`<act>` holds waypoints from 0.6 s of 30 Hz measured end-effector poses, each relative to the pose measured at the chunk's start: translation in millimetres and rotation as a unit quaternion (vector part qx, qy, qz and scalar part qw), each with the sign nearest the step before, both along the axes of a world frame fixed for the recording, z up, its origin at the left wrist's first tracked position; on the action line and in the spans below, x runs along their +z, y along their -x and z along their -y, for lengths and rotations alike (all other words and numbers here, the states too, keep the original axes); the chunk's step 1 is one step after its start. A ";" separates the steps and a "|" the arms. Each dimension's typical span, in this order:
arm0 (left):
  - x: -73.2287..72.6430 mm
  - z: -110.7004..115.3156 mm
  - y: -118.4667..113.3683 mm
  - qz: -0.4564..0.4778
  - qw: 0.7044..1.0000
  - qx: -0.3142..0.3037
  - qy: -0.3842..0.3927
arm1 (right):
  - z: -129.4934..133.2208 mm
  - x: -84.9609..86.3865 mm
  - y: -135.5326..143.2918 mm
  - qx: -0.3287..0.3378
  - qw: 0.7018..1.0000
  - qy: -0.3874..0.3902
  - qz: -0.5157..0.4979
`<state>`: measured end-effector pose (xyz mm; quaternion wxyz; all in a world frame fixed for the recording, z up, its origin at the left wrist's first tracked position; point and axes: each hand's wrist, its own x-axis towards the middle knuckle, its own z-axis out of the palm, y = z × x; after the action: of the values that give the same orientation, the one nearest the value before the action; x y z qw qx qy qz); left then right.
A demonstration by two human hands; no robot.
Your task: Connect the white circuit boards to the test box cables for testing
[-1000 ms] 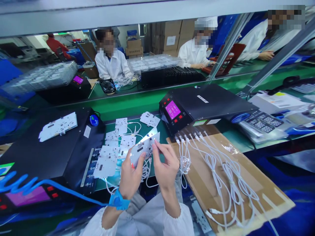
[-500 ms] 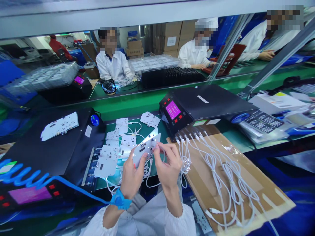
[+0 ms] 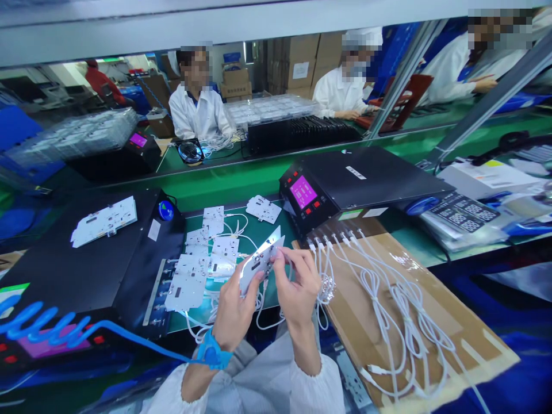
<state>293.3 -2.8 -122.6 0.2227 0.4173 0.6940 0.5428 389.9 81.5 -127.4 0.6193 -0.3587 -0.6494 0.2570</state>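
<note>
A white circuit board (image 3: 261, 265) is held tilted up in front of me, with a bright glare along its upper edge. My left hand (image 3: 236, 307) grips its lower left part, thumb on the face. A blue wrist strap with a coiled blue cord (image 3: 142, 342) is on that wrist. My right hand (image 3: 297, 287) pinches the board's right edge between thumb and fingers. Several similar white boards (image 3: 187, 282) lie to the left on the green mat, with white cables around them. Another white board (image 3: 264, 209) lies behind the held one.
Black boxes with pink screens stand left (image 3: 86, 259) and right (image 3: 366, 178). Bundled white cables (image 3: 405, 322) lie on a cardboard sheet (image 3: 457, 305) at right. A stack of boards (image 3: 106, 220) tops the left box. People in white coats sit across the bench.
The held board has turned to a steeper angle and shifted slightly right, with my left hand following. Across the bench, a person's head has moved a little right.
</note>
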 end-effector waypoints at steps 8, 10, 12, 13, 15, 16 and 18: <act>-0.9 -4.3 1.0 -0.014 1.000 -0.008 -0.007 | -5.5 -3.7 0.3 0.055 0.997 0.045 -0.006; -0.1 -6.4 1.3 -0.004 1.000 0.002 -0.007 | -7.8 -4.8 0.7 0.074 0.995 0.065 -0.011; 2.2 -9.0 1.0 0.010 1.000 0.018 -0.004 | -10.0 -5.5 1.4 0.088 0.993 0.082 -0.014; 3.9 -10.4 0.7 0.018 0.999 0.026 -0.002 | -11.0 -5.7 1.9 0.093 0.991 0.090 -0.018; 7.7 -13.2 0.1 0.037 0.999 0.036 0.002 | -12.6 -6.3 3.0 0.102 0.988 0.111 -0.034; 9.3 -14.4 0.1 0.046 0.998 0.037 0.003 | -13.0 -6.7 3.7 0.106 0.986 0.122 -0.043; 10.6 -16.1 0.9 0.059 0.998 0.032 -0.001 | -13.0 -7.3 4.9 0.110 0.982 0.141 -0.058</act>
<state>292.4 13.3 -112.1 0.2458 0.3624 0.6921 0.5738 385.0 94.5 -134.7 0.5666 -0.3535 -0.6054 0.4331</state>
